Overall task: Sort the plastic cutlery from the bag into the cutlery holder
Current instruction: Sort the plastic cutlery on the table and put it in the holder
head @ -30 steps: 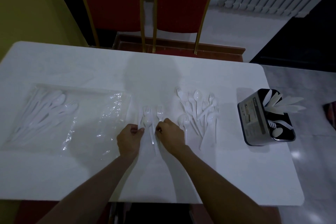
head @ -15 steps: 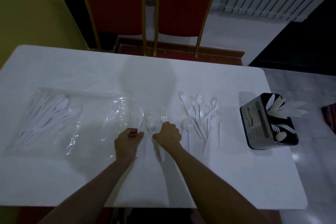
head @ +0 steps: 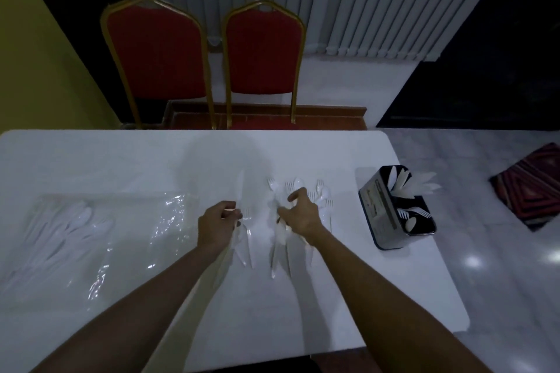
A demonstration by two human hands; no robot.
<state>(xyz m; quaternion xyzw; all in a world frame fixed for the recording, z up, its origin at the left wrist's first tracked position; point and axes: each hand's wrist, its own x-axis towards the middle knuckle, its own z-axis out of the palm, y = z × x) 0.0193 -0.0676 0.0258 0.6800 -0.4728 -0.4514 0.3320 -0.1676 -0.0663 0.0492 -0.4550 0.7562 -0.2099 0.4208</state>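
Cutlery sits in three spots on the white surface (head: 121, 160). Far left, the clear bag (head: 169, 221) lies flat with spoons and forks (head: 72, 221) inside it. Next, the left hand (head: 215, 225) has its fingers (head: 230, 215) curled tight, pinching what looks like a knife (head: 241, 188). It's blurry there, so it could be more than one piece. The right hand (head: 301, 215) is clawed over the loose pile (head: 322, 194) of forks and spoons, fingers (head: 295, 195) half bent and spread. I can't tell if it actually grips anything. Far right is the cutlery holder (head: 378, 209), with knives in the far slot and forks plus a spoon in the near one.

What could go wrong, imo: this stuff is light, slick and all white in dim light, so a clawed grab could scoop up mixed types or flick pieces away, and fork tines tangle. The holder sits near the right edge, so a clumsy shove might knock it off.

The knife's long axis runs straight away from the person, tip far, handle near. The pile lies mostly the same way, fanned a bit. Pieces in the holder stand heads up, leaning right.
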